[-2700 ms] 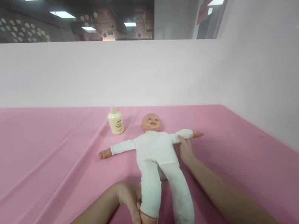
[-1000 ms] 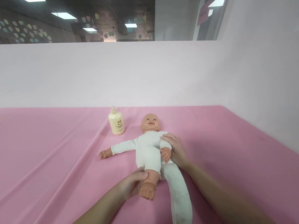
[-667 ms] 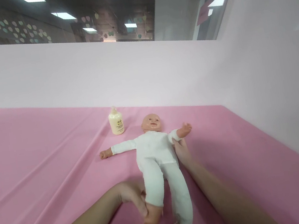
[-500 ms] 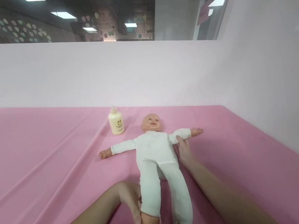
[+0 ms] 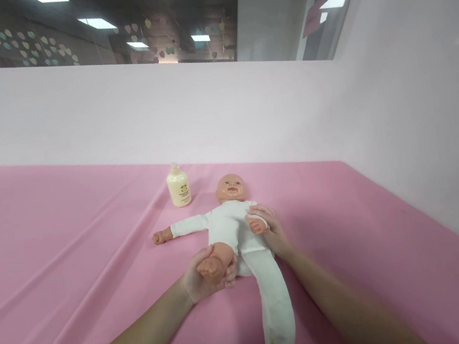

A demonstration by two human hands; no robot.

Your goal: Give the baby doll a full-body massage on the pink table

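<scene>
A baby doll (image 5: 223, 223) with a white cloth body lies on its back on the pink sheet (image 5: 103, 234), head away from me. My left hand (image 5: 200, 276) is wrapped round the doll's lower leg, which is bent up towards its belly with the foot (image 5: 211, 269) facing me. My right hand (image 5: 271, 226) holds the doll's arm on the right side, folded over the chest, its small hand (image 5: 257, 225) pointing at me. The other leg (image 5: 272, 300) lies straight towards me. The doll's other arm (image 5: 189, 225) stretches out to the left.
A cream-coloured pump bottle (image 5: 179, 187) stands on the sheet left of the doll's head. White walls (image 5: 123, 113) rise behind and to the right. A window (image 5: 169, 23) above the back wall shows ceiling lights. Folds run across the sheet on the left.
My left hand has lifted the doll's leg and bent it up towards the belly. My right hand has brought the outstretched arm inward over the chest. The bottle has stayed put.
</scene>
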